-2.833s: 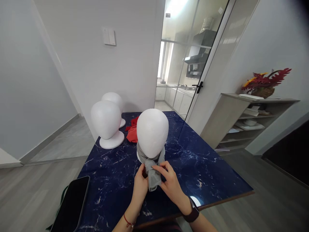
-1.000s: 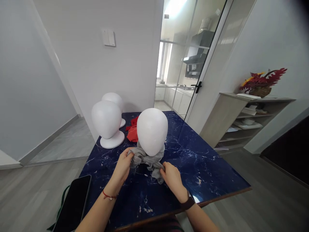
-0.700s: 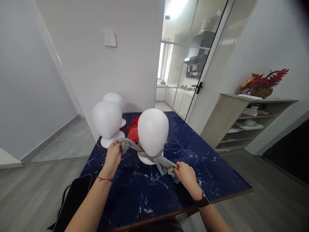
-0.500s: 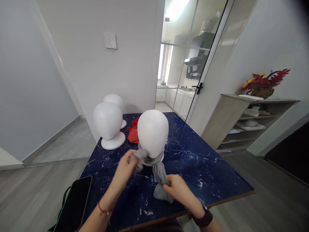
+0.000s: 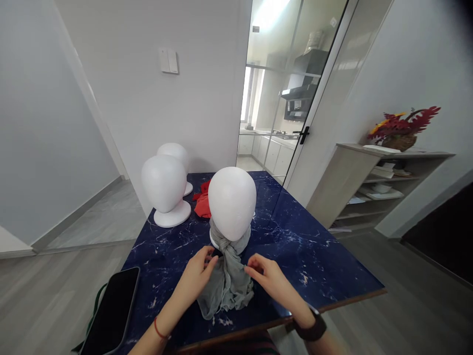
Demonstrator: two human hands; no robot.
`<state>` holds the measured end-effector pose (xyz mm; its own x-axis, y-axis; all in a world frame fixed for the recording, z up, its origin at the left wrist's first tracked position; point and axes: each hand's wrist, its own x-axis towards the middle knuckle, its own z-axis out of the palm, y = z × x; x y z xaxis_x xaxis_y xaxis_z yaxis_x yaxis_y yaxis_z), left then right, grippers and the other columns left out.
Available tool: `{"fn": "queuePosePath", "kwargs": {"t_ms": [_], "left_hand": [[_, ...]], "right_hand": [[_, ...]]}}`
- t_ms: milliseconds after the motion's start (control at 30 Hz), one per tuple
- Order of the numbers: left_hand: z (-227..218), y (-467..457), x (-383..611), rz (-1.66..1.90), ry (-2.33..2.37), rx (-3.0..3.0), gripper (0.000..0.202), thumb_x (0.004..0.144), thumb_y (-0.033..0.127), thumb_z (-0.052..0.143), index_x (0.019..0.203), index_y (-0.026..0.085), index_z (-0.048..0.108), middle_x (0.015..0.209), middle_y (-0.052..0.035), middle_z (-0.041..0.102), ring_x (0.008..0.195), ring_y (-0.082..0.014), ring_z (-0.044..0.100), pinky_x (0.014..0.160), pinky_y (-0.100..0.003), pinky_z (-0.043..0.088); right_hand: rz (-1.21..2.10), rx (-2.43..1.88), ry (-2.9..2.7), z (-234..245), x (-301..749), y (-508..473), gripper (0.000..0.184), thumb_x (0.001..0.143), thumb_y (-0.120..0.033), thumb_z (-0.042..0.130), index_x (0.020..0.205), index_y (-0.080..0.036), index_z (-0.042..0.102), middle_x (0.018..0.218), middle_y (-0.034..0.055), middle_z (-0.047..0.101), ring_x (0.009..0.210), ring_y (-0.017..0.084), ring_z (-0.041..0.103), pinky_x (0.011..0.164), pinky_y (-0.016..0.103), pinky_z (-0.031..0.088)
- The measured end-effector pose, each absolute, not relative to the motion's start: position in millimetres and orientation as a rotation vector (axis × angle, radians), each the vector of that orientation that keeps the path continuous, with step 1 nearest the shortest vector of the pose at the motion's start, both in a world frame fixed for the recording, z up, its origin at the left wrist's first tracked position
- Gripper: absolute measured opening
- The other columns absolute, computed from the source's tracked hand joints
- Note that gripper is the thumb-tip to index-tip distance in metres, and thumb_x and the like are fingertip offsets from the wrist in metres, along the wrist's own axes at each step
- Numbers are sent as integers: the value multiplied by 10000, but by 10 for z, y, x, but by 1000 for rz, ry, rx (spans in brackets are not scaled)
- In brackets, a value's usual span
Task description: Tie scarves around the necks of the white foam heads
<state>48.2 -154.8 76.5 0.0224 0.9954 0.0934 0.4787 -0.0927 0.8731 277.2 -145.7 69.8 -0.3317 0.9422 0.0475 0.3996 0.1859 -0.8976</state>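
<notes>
A white foam mannequin head [image 5: 232, 202] stands upright near the middle of the table. Round its neck goes a thin grey scarf [image 5: 236, 281], knotted in front, with its ends draped down onto the tabletop. On the left of the knot, my left hand [image 5: 197, 268] is curved beside the cloth, thumb and fingers apart, with nothing visible between them. My right hand [image 5: 271, 278] is at the scarf's right edge, its thumb and finger seeming to pinch a bit of fabric; the exact grip is partly hidden.
Two more white mannequin heads [image 5: 164, 185] stand at the back left of the dark blue marbled table [image 5: 295, 246]. Red cloth [image 5: 203, 204] lies behind the central head. A black phone [image 5: 111, 310] rests at the front left edge. A shelf unit [image 5: 354, 172] stands off to the right.
Both hands held bunched scarf ends apart; now the ends hang spread below a knot at the neck. My left hand has let go and moved down; my right hand has moved slightly up.
</notes>
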Motion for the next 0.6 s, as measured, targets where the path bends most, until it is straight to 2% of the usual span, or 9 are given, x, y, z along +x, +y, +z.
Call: {"fn": "queuePosePath", "kwargs": {"t_ms": [67, 133, 200, 267, 333, 433, 500, 600], "left_hand": [[644, -1502, 570, 999, 1401, 1568, 338, 807, 432, 507, 1038, 196, 576, 1037, -100, 653, 968, -241, 597, 867, -351, 425], [540, -1504, 662, 972, 1297, 1499, 395, 806, 443, 509, 1101, 181, 539, 1062, -108, 647, 999, -233, 590, 910, -350, 402], [471, -1515, 685, 950, 1275, 1372, 460, 795, 471, 509, 1139, 166, 508, 1060, -118, 645, 980, -225, 599, 894, -341, 415], [446, -1497, 605, 956, 1329, 1255, 488, 778, 492, 506, 1132, 157, 505, 1074, -131, 637, 972, -225, 606, 866, -339, 436], [461, -1422, 446, 1000, 1427, 1276, 466, 763, 457, 512, 1118, 156, 517, 1132, -144, 611, 1006, -234, 595, 892, -359, 432], [507, -1196, 207, 1054, 1628, 1550, 458, 743, 302, 500, 1174, 148, 506, 1234, -148, 550, 1123, -256, 533, 995, -414, 363], [519, -1006, 138, 981, 1739, 1740, 514, 720, 206, 463, 1223, 99, 479, 1269, -178, 515, 1207, -275, 464, 1041, -431, 311], [467, -776, 198, 875, 1801, 1873, 612, 672, 108, 421, 1281, 41, 417, 1275, -222, 491, 1235, -298, 428, 1042, -448, 298]], "right_hand": [[930, -1238, -1769, 593, 2560, -1483, 178, 772, -258, 582, 921, -171, 624, 848, 42, 640, 734, 151, 589, 691, 263, 469], [1107, -1109, -1822, 511, 2408, -1529, 239, 773, -231, 568, 1006, -191, 604, 931, 49, 638, 770, 157, 608, 689, 269, 485], [1394, -1001, -1817, 466, 2395, -1525, 266, 793, -255, 545, 1050, -199, 585, 953, 48, 643, 753, 159, 629, 613, 255, 497], [1424, -1040, -1725, 446, 2530, -1409, 271, 800, -292, 540, 1045, -182, 580, 940, 56, 653, 743, 167, 641, 600, 269, 511], [1157, -1163, -1656, 432, 2749, -1176, 267, 795, -282, 538, 1029, -164, 588, 958, 72, 659, 814, 183, 642, 728, 329, 523], [685, -1311, -1738, 395, 3026, -716, 313, 779, -172, 497, 1077, -160, 590, 1080, 91, 633, 998, 203, 593, 935, 402, 441], [457, -1408, -1867, 360, 3073, -438, 350, 781, -118, 459, 1104, -140, 591, 1169, 117, 586, 1096, 218, 536, 982, 408, 398], [252, -1565, -2014, 296, 2949, -188, 287, 838, -149, 443, 1058, -106, 623, 1189, 167, 552, 1131, 263, 484, 941, 408, 411]]}}
